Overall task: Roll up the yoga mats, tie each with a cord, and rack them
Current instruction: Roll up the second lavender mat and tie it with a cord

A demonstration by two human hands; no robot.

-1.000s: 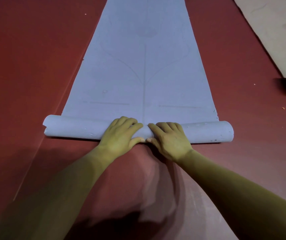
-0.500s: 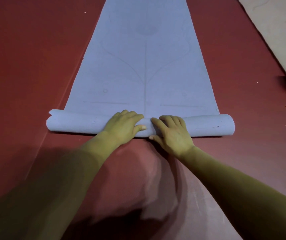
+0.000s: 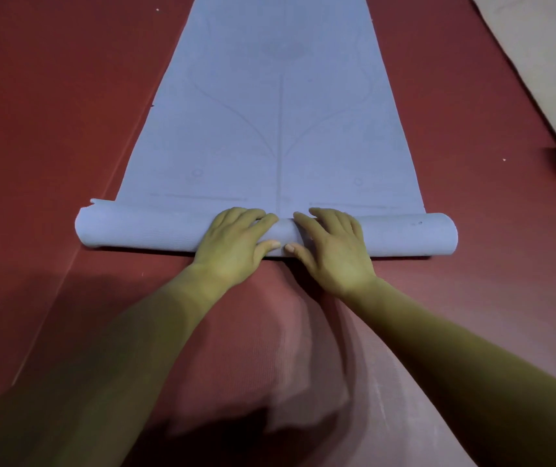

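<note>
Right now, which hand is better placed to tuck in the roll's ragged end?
Left. On the blue yoga mat, the roll's layers stick out at its left end; the left hand rests on that side; the right hand would cross over.

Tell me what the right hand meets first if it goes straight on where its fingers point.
The right hand lies on the roll, fingers pointing forward and slightly left. Straight on, it would first meet the flat blue mat beyond the roll, probably passing clear of the left hand.
</note>
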